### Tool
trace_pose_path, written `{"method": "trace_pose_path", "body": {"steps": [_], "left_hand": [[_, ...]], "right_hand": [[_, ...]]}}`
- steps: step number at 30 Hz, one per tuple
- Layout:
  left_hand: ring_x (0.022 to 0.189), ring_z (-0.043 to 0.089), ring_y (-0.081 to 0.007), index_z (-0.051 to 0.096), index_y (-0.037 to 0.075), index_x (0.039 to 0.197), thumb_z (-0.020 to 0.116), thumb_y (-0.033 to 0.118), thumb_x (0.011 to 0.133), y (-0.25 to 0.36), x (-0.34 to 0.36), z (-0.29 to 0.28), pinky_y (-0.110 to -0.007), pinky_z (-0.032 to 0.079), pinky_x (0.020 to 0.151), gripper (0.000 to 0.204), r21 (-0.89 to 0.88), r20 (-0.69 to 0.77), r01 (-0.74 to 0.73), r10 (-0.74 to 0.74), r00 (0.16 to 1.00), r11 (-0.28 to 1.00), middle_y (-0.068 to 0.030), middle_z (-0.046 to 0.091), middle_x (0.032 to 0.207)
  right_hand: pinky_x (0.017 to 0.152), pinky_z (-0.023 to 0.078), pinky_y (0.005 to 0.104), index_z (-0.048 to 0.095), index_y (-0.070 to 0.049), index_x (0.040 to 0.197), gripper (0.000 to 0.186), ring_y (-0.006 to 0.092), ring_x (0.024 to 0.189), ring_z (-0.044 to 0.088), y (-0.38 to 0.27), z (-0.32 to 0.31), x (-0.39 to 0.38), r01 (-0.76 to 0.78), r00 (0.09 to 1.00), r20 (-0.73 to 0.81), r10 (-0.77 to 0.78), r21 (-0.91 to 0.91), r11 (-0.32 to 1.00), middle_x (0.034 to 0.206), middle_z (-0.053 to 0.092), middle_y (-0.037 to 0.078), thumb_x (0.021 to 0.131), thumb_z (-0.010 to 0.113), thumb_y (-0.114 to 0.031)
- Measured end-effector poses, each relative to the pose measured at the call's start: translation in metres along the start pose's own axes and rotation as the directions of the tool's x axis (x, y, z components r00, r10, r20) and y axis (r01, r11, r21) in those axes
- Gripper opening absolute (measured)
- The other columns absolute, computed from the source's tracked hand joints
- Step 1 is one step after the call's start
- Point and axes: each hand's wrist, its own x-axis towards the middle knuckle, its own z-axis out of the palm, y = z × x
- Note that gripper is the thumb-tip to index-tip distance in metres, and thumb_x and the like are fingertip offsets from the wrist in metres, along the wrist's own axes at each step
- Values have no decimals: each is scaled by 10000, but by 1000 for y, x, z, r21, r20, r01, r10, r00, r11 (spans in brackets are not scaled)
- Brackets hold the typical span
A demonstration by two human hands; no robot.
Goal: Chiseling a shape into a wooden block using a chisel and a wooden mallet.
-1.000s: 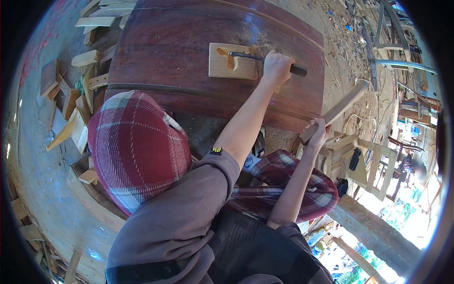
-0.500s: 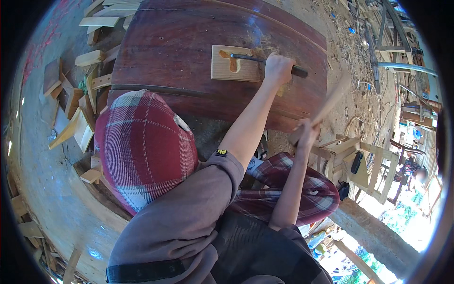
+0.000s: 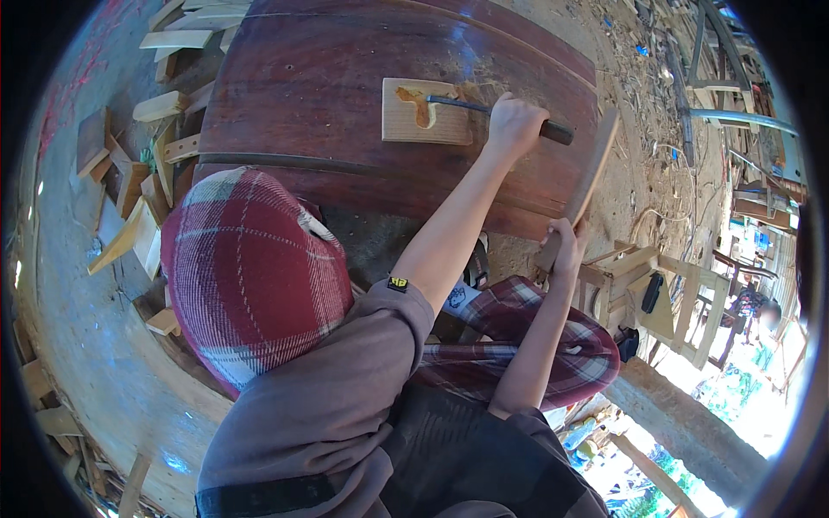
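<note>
From my remote station I see the left arm extended, the left hand (image 3: 518, 123) closed round a chisel (image 3: 466, 104), its tip at the branched, orange-brown recess (image 3: 425, 110) of a pale rectangular block (image 3: 451, 129) flat on the counter (image 3: 319, 86). The right hand (image 3: 564, 248), held lower, grips a wooden bar (image 3: 594, 164) by its near end.

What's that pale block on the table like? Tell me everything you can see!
The block looks like wood: pale tan, roughly rectangular, with faint grain lines. It lies flat on the dark reddish-brown table. An uneven, branching hollow is cut into its top, orange-brown in places and paler near the lower end; how deep it goes is hard to tell. The tip of the chisel seems to rest at the hollow's right edge. No hand touches the block.
</note>
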Motion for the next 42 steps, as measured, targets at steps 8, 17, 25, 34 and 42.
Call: {"method": "trace_pose_path", "body": {"steps": [8, 17, 25, 34, 42], "left_hand": [[791, 668, -251, 717, 203, 812, 679, 130, 652, 6, -3, 3, -384, 450, 805, 180, -36, 2, -22, 22, 1000, 999, -75, 689, 761], [759, 661, -239, 719, 194, 805, 696, 141, 614, 20, -4, 15, -375, 438, 768, 199, -78, -35, -140, 138, 990, 987, -54, 685, 734], [766, 659, -255, 733, 183, 845, 671, 124, 670, 27, 14, 8, -380, 429, 767, 194, -168, -150, -44, 19, 988, 985, -77, 688, 759], [776, 659, -259, 737, 180, 841, 670, 126, 680, 20, 18, 31, -386, 431, 776, 182, -125, -84, 23, -34, 996, 992, -90, 686, 752], [774, 658, -254, 733, 188, 818, 663, 132, 684, 15, 22, 35, -380, 426, 770, 160, -105, -91, 67, -77, 993, 992, -90, 681, 737]], "right_hand": [[510, 444, 272, 531, 4, 964, 277, 136, 563, 532, -9, 9, -6, -1, 998, 63, 6, -80, 997, 730, 552, 52, 743, 648, -115], [461, 435, 271, 498, -29, 945, 238, 143, 499, 522, -9, 3, -4, -31, 999, 20, 31, -28, 999, 681, 530, 48, 755, 609, -120], [475, 435, 275, 518, -17, 956, 274, 140, 517, 519, -14, -16, -2, -32, 998, -52, 34, 39, 999, 722, 536, 44, 759, 667, -135], [579, 440, 263, 534, 5, 1019, 369, 130, 632, 533, -23, -15, -6, 15, 950, -311, 9, 74, 997, 770, 543, 59, 762, 698, -202], [734, 446, 328, 519, 56, 1066, 449, 177, 757, 527, 1, -9, 5, -78, 997, -37, 69, -334, 939, 814, 576, 92, 729, 667, -202]]}}
